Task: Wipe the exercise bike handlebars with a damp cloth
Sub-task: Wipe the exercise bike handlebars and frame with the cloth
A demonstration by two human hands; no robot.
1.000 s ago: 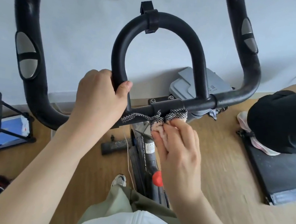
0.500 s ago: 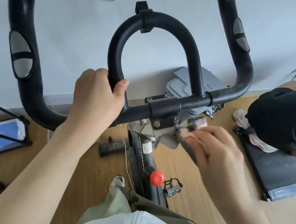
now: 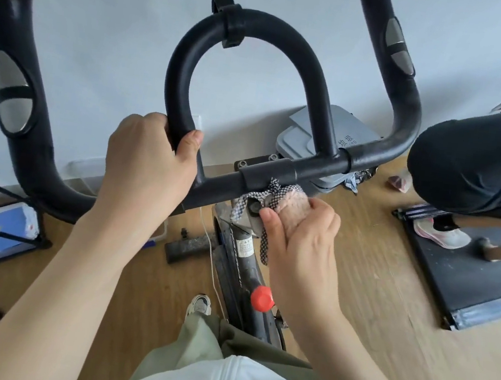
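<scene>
There is a single view, from a wide-angle camera worn on the person's head. It looks forward and steeply down, close over the black handlebars, which fill the upper half of the frame and bend outward at the edges from the lens. Both forearms enter from the near edge, with the left hand and right hand near the centre. Below them the camera sees down the bike frame to the wooden floor. Straight ahead, a pale wall closes the far side. No second view shares the scene.
</scene>
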